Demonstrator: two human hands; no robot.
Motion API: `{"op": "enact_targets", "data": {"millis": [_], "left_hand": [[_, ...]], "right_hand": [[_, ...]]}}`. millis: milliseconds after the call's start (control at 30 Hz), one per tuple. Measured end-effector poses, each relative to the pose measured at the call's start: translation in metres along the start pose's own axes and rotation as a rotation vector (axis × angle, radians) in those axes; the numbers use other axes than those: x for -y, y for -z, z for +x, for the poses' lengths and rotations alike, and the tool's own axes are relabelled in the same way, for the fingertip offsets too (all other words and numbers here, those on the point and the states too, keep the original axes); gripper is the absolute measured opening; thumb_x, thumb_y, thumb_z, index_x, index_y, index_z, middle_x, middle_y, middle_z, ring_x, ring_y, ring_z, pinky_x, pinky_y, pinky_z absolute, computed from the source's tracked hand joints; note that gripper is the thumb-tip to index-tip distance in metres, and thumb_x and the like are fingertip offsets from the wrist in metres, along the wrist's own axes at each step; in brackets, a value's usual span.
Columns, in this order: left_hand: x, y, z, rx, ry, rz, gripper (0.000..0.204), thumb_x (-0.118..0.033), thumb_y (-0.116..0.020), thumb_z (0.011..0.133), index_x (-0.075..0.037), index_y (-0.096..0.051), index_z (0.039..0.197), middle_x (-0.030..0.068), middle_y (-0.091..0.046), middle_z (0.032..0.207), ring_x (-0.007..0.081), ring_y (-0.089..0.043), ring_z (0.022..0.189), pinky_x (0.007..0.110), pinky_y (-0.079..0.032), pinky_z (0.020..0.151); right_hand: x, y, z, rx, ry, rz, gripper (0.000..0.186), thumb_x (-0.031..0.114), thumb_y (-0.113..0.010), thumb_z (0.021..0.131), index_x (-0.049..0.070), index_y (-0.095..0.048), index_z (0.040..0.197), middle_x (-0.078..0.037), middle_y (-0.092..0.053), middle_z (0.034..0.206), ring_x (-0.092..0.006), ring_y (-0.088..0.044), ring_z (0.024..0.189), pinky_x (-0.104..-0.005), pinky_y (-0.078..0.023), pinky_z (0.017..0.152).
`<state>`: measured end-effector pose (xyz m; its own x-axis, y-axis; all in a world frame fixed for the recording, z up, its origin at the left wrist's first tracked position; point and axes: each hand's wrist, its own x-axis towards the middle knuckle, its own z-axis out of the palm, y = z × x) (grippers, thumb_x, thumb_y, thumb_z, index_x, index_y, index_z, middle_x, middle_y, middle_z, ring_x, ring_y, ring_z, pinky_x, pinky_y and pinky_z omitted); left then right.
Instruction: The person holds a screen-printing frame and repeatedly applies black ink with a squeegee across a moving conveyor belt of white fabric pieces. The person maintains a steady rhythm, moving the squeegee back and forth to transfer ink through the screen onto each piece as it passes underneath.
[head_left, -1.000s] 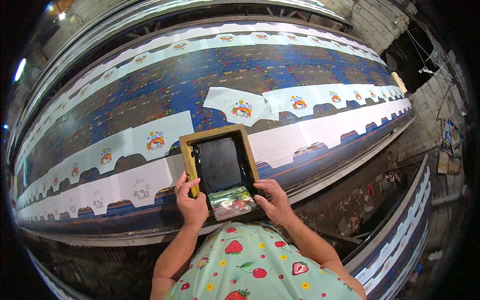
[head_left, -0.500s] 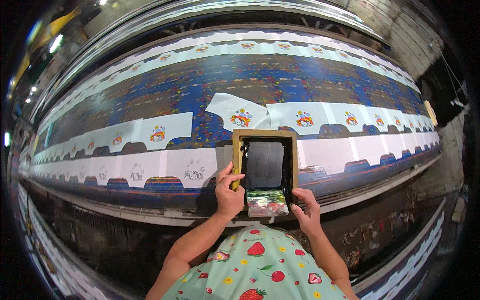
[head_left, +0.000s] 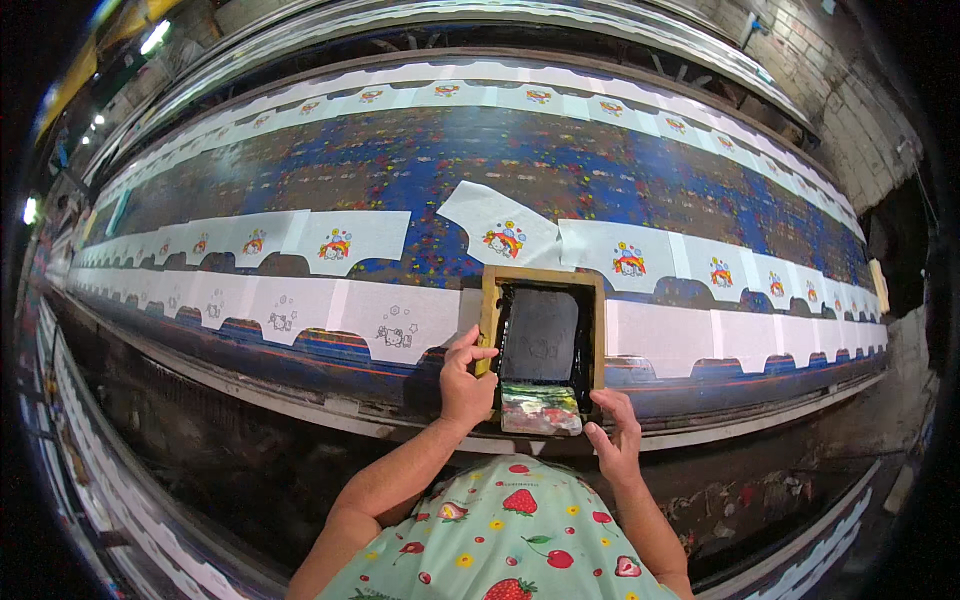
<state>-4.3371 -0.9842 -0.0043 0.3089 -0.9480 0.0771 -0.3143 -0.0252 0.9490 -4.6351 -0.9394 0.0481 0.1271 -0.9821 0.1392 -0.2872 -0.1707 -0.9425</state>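
Table [head_left: 480, 150], long and dark with blue patches and paint specks, stretches past the person I am watching. Long rows of white pieces [head_left: 665, 335] with curvy edges lie on it. The person wears a pale green apron [head_left: 465, 545] with red fruit and yellow flowers. A wooden frame [head_left: 543, 274] is at the near row, right in front of the person, with a dark screen [head_left: 540, 320] inside it.

The left hand [head_left: 468, 385] has its grip clamped on the frame's left side. The right hand [head_left: 618, 437] is by the lower right corner with its fingers bent, and I cannot tell if its grip is clamped or just resting. Between the hands is a flat block [head_left: 540, 412], smeared white, green and red, at the frame's near end.

Bright rainbow pictures [head_left: 505, 240] show on the farther pieces, and one piece there lies crooked. Black line pictures [head_left: 395, 336] are on the near pieces left of the frame; those on the right are plain. Tiny writing [head_left: 520, 484] on the apron is too small to read.
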Motion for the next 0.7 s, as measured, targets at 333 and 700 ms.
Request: {"op": "enact_targets", "data": {"millis": [333,700], "left_hand": [[0.002,-0.003,0.001,-0.034,-0.036,-0.015,0.036,0.012,-0.074,0.079,-0.006,-0.080,0.109,0.0278,-0.063,0.162,0.0409,-0.060,0.150,0.047,-0.048,0.125],[-0.003,-0.004,0.002,-0.027,-0.068,0.051,0.041,0.013,-0.075,0.078,-0.005,-0.080,0.114,0.0285,-0.064,0.158,0.0431,-0.062,0.146,0.049,-0.048,0.124]], "right_hand": [[0.044,-0.018,0.019,0.266,0.367,-0.631,0.052,0.012,-0.093,0.082,0.011,-0.077,0.131,-0.016,-0.069,0.142,-0.0417,-0.063,0.140,-0.0560,-0.052,0.114],[0.067,-0.035,0.059,0.540,0.340,-0.804,0.049,0.004,-0.076,0.082,0.009,-0.077,0.131,-0.011,-0.074,0.127,-0.0345,-0.069,0.123,-0.0488,-0.056,0.107]]}}
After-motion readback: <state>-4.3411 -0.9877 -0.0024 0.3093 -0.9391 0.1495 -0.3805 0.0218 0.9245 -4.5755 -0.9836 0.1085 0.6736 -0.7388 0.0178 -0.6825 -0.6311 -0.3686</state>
